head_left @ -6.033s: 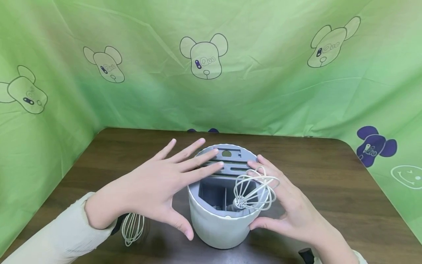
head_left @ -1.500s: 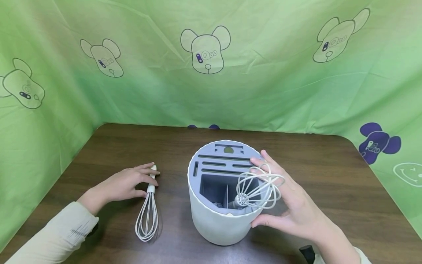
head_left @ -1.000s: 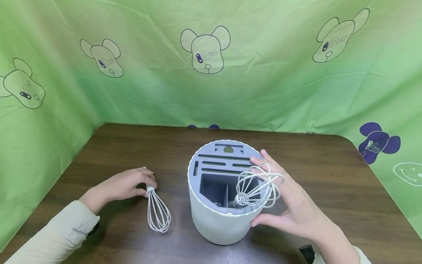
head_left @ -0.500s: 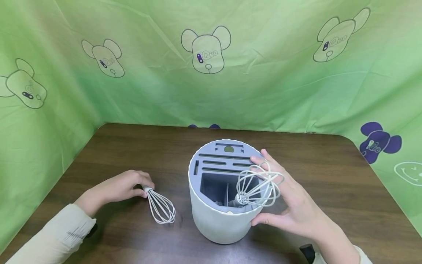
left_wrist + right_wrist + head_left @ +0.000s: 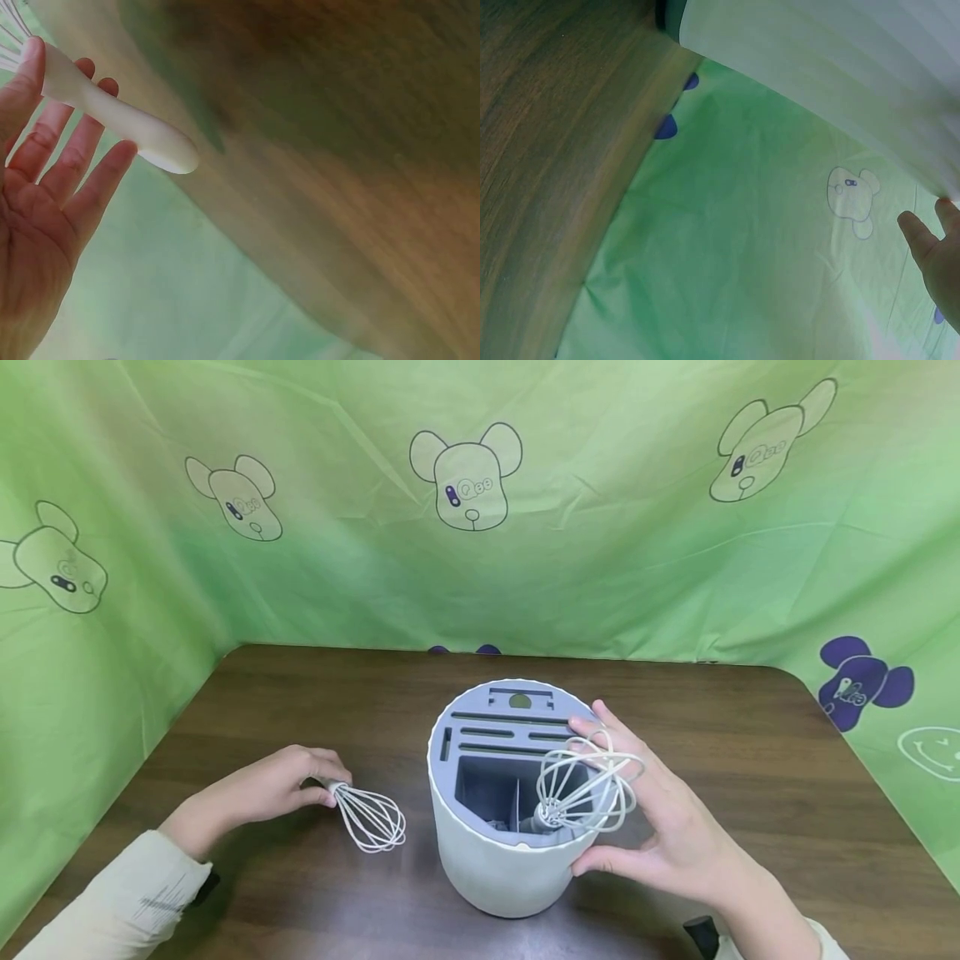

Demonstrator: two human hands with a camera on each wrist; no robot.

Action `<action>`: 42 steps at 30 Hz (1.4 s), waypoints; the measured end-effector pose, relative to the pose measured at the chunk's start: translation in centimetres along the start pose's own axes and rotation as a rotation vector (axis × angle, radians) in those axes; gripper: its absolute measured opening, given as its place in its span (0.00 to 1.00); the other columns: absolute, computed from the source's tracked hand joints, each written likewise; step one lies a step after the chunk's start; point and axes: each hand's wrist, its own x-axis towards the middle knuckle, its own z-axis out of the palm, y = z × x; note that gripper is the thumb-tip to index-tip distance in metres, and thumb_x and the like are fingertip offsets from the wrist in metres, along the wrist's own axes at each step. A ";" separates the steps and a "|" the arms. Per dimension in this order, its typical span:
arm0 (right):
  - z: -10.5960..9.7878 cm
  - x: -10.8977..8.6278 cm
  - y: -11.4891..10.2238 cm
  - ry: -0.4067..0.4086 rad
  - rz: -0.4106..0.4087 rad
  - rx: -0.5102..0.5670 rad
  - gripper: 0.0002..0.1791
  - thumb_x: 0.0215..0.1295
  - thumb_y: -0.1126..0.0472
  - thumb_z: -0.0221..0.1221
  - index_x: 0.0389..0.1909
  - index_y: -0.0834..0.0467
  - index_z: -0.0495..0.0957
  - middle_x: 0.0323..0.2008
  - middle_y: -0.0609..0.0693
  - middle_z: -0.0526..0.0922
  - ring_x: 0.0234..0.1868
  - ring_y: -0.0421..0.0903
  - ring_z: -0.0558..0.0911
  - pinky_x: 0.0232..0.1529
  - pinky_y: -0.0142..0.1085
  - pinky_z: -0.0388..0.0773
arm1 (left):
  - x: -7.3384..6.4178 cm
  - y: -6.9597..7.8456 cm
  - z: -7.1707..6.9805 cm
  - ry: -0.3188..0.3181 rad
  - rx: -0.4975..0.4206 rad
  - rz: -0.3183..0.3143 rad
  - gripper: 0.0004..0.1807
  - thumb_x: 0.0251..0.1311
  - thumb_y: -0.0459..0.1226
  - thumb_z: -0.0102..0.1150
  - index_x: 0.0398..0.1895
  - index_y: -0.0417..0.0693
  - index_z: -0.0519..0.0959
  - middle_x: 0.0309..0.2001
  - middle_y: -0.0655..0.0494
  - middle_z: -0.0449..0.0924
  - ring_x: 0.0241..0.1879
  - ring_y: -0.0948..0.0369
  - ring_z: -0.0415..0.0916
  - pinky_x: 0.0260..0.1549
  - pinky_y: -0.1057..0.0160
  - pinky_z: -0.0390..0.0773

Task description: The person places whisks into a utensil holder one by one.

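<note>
In the head view a white, round utensil holder (image 5: pixel 498 881) with a slotted grey top stands on the table. A white whisk (image 5: pixel 553 812) leans in its front compartment, wire end up, over the right rim. My right hand (image 5: pixel 660 827) rests against the holder's right side, thumb in front, other fingers at the rim and largely straight. To the left, my left hand (image 5: pixel 281 789) holds another whisk (image 5: pixel 343 790) between thumb and fingers, wires toward the holder. The left wrist view shows its smooth white handle (image 5: pixel 131 124) lying across the fingertips.
The brown wooden table (image 5: pixel 720 727) is enclosed by a green printed cloth (image 5: pixel 600 585) at the back and sides. A second, narrower section lies beside the standing whisk within the holder's divided compartment. A dark strap end (image 5: pixel 702 935) shows at the right wrist.
My left hand has taken hold of the second whisk by its handle and turned it, so its wire end has swung right toward the holder. The right hand stays at the holder.
</note>
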 end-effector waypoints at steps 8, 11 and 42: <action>0.0 0.2 0.0 0.002 -0.001 0.005 0.47 0.53 0.42 0.70 0.61 0.74 0.69 0.72 0.59 0.66 0.79 0.56 0.54 0.78 0.37 0.54 | 0.2 0.8 -0.1 0.071 -0.018 0.036 0.11 0.58 0.35 0.68 0.44 0.48 0.85 0.41 0.63 0.84 0.42 0.70 0.78 0.41 0.62 0.83; 0.0 0.2 0.0 0.002 0.002 0.007 0.47 0.53 0.41 0.70 0.61 0.74 0.69 0.72 0.59 0.66 0.79 0.55 0.54 0.78 0.37 0.54 | 0.1 1.1 0.1 0.086 -0.028 0.027 0.11 0.58 0.36 0.68 0.44 0.47 0.86 0.42 0.63 0.84 0.42 0.69 0.79 0.40 0.63 0.83; -0.1 -0.2 0.0 -0.019 0.029 0.017 0.47 0.52 0.42 0.70 0.62 0.73 0.69 0.73 0.58 0.64 0.79 0.55 0.53 0.78 0.35 0.52 | 0.1 3.6 -1.7 0.394 -0.013 0.063 0.16 0.52 0.30 0.72 0.46 0.48 0.84 0.39 0.63 0.84 0.32 0.74 0.74 0.25 0.71 0.77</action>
